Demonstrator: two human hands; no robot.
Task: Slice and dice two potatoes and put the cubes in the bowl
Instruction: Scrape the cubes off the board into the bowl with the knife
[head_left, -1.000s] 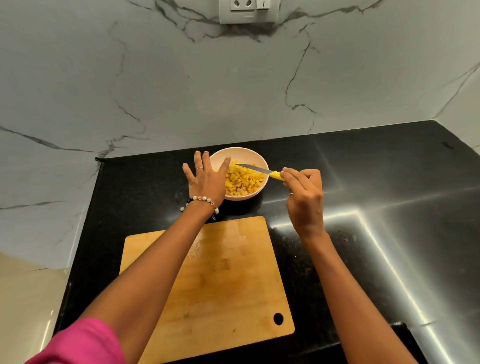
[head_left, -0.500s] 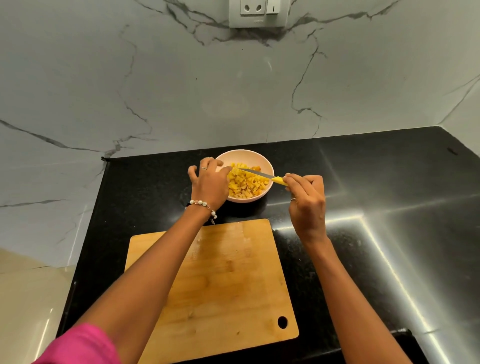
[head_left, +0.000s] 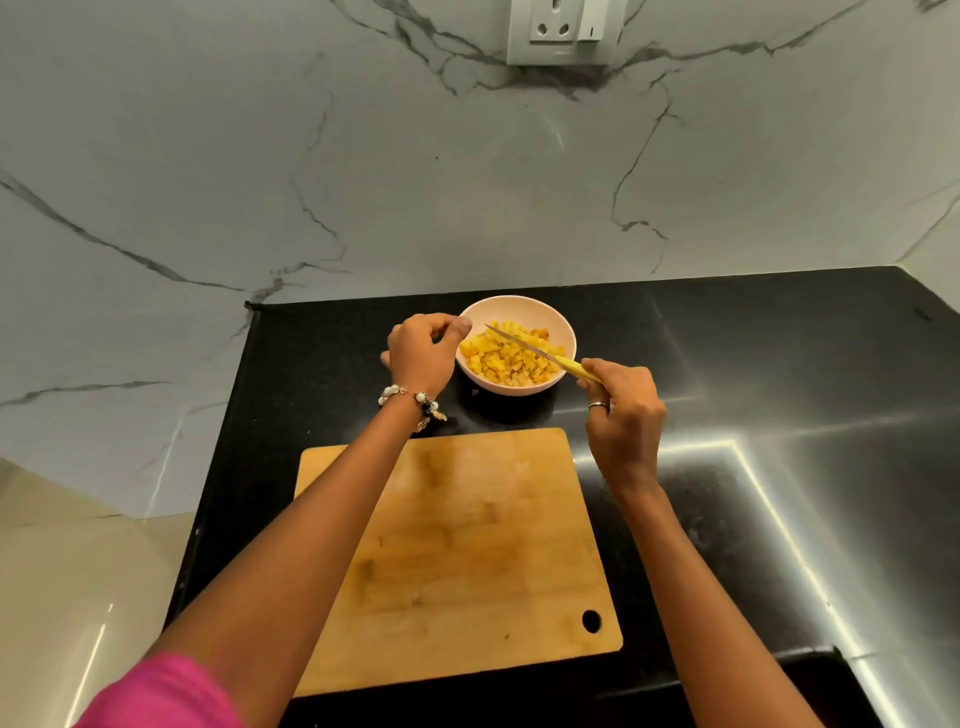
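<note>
On the black bench (head_left: 779, 364), toward twelve o'clock from the wooden cutting board (head_left: 467, 545), a pale pink bowl (head_left: 519, 306) is sitting heaped with yellow potato cubes (head_left: 506, 356). The left hand (head_left: 421, 353) is hovering at the bowl's nine o'clock side, just beside the rim, its fingers curling inward with the thumb tip and forefinger meeting near the rim; whether anything is being pinched between them is too small to tell. A beaded bracelet (head_left: 410, 400) is circling that wrist, and a pink sleeve (head_left: 161, 691) is showing at the lower edge. The right hand (head_left: 623, 410), at the bowl's four o'clock side, is grasping the yellow handle of a small knife (head_left: 535, 349), whose blade is reaching over the cubes and pointing toward ten o'clock. A ring is showing on one finger of this hand. The cutting board is lying bare between the forearms, its hanging hole at the five o'clock corner. Behind the bench a marble-patterned wall (head_left: 363, 182) is rising, carrying a white socket plate (head_left: 563, 28) at twelve o'clock.
</note>
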